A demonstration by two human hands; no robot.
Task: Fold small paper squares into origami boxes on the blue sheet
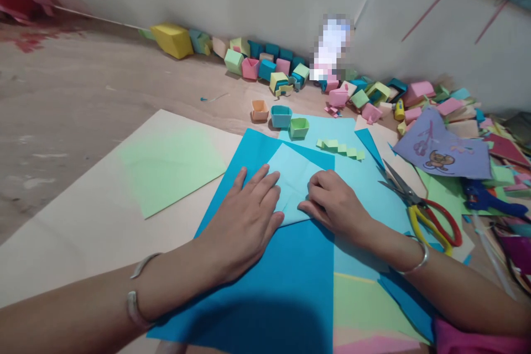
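Observation:
A light blue sheet of paper (292,185), folded and creased, lies on a larger dark blue sheet (286,271). My left hand (253,215) rests flat on the paper's left side with its fingers stretched out. At the right side, my right hand (336,202) has its fingers curled in, with the thumb against the paper near its edge. Whether those fingers pinch the paper is partly hidden. Just beyond the sheets stand three small open paper boxes: an orange one (260,110), a blue one (281,116) and a green one (299,128).
Scissors (415,199) with red and yellow handles lie to the right, near a blue glue gun (489,199) and a purple paper piece (443,146). A green sheet (174,171) lies left. Many paper boxes (267,70) line the wall beside a pixelated phone-like object (331,50).

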